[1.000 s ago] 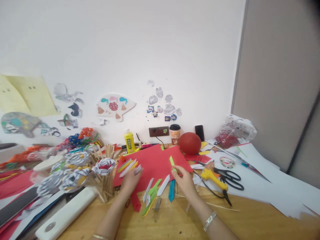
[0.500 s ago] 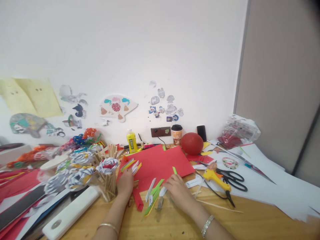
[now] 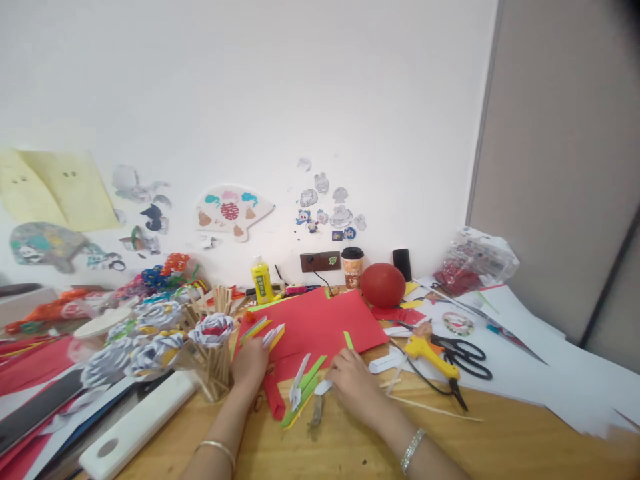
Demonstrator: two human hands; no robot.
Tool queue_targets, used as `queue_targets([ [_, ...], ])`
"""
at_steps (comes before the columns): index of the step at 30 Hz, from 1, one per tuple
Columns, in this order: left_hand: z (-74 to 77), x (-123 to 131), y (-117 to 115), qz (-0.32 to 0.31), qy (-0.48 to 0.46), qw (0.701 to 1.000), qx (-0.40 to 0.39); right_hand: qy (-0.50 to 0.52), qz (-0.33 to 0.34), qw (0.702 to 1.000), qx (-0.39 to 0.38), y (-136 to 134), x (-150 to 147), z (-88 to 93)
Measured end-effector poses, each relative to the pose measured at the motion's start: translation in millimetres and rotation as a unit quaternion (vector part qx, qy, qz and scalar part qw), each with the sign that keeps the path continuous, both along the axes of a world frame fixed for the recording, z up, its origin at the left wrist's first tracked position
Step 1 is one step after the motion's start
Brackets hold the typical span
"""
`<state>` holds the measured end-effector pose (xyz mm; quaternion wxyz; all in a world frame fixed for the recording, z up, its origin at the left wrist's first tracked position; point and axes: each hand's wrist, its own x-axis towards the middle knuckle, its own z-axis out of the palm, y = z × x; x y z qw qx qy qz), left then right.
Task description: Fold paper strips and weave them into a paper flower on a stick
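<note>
My left hand [image 3: 251,365] is closed round folded paper strips [image 3: 274,337], white and yellow, whose ends stick out past the fingers. Below it a folded red strip [image 3: 273,398] lies on the wooden table. My right hand [image 3: 354,381] has its fingers curled down near the table. A white folded strip [image 3: 323,387] shows at its fingertips and a green strip [image 3: 349,341] rises behind them; the grip itself is partly hidden. Between the hands lies a loose pile of green strips [image 3: 306,390], with white and yellow ones among them.
Red paper sheets [image 3: 310,327] spread behind the hands. To the right are a yellow glue gun [image 3: 433,355], black-handled scissors [image 3: 465,357] and white sheets [image 3: 520,373]. Paper roses [image 3: 157,353], wooden sticks [image 3: 216,383] and a white bar [image 3: 140,427] crowd the left. A red balloon [image 3: 383,285] sits behind.
The view has shifted slightly. In the pile between the hands, a white strip now lies differently across the green ones. Both hands stay in nearly the same places.
</note>
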<state>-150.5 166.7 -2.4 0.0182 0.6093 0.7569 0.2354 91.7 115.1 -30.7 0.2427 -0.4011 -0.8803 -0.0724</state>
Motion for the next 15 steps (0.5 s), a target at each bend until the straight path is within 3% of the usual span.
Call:
queue_targets([
  [6,9.0,3.0,1.2,-0.006,-0.060,0.998,0.001,0.017,-0.010,0.999,-0.026,-1.1,-0.5,4.9],
  [9,14.6,17.9,0.2,-0.063,-0.113,0.992,0.009,0.155,-0.025,0.984,-0.079,-0.2,-2.1,8.1],
  [11,16.4,34.7,-4.4,-0.113,-0.154,0.982,-0.003,0.306,-0.033,0.942,-0.134,2.6,-2.7,9.8],
  [14,15.7,63.1,-18.1,-0.199,-0.204,0.958,-0.028,0.505,-0.006,0.830,-0.236,9.0,-1.4,12.0],
  [15,14.9,71.3,-23.5,-0.255,-0.252,0.932,-0.048,0.549,0.013,0.793,-0.263,11.2,-0.4,12.5],
])
